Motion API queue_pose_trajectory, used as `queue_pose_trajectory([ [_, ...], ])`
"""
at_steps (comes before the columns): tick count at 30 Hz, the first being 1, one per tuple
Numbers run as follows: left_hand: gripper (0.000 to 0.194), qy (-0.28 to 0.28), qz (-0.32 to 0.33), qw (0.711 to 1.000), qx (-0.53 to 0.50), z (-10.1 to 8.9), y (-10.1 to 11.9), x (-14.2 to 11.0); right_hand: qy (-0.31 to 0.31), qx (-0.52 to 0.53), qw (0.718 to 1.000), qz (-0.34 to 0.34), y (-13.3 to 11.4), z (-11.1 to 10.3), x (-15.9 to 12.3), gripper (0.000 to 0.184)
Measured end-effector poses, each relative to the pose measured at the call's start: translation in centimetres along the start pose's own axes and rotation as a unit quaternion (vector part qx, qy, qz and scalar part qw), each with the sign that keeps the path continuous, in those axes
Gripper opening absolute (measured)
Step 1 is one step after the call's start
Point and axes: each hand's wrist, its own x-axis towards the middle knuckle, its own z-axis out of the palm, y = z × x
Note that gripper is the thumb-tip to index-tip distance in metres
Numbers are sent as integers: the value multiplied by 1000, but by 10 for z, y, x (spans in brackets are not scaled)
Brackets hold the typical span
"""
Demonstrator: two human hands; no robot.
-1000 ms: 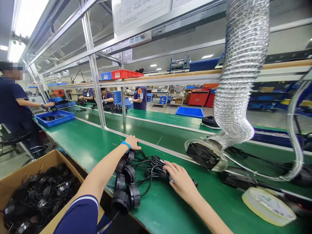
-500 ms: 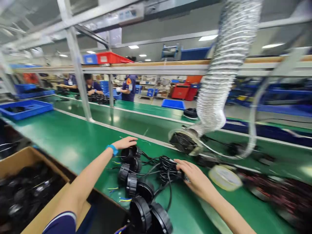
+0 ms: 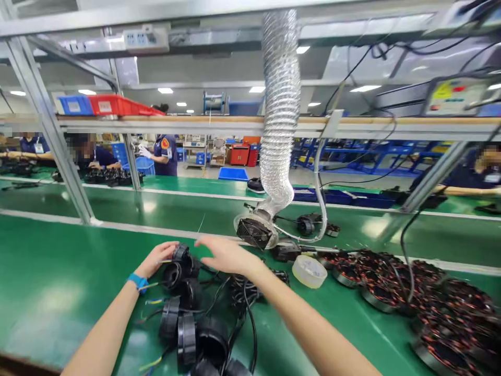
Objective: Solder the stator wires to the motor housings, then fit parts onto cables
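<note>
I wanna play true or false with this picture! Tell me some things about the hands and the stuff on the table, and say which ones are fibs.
1. The left hand is at the round black plastic caps. True.
2. Nothing is worn on either wrist. False: a bright blue wristband is on the left wrist.
3. In the picture, a round pale-yellow tape roll is left of the dark metal rings with copper-coloured parts. True.
4. Somebody is holding that tape roll. False: it lies on the flat green tabletop, apart from the right hand.
5. The shiny silver ribbed hose comes down toward a round black grille. True.
</note>
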Motion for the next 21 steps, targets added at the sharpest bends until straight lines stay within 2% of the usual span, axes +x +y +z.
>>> queue_pose_trajectory([
  [2, 67, 37, 22, 999, -4, 0, -7, 4, -6, -18, 1000, -6, -10, 20, 49, 38],
  [4, 62, 77, 42, 996, 0, -4, -12, 10, -51, -48, 997, 44, -14, 44, 90, 33],
  [6, 60, 124, 51, 991, -6, -10, -16, 15, -56, -65, 993, 82, -15, 68, 117, 30],
  [10, 64, 224, 59, 973, 20, -21, -24, 19, -28, -97, 985, 139, -11, 103, 130, 28],
  [14, 60, 334, 96, 934, 88, -35, -20, 19, 8, -102, 983, 155, -8, 118, 124, 27],
  [16, 54, 390, 130, 902, 134, -42, 1, 21, 21, -99, 983, 155, -7, 122, 126, 26],
  [17, 50, 407, 153, 885, 165, -43, 19, 24, 27, -102, 982, 155, -6, 125, 127, 25],
  [19, 42, 404, 211, 857, 242, -33, 67, 33, 39, -109, 981, 154, -5, 130, 131, 25],
  [21, 35, 361, 276, 835, 310, -8, 127, 45, 50, -111, 981, 151, -5, 134, 131, 25],
])
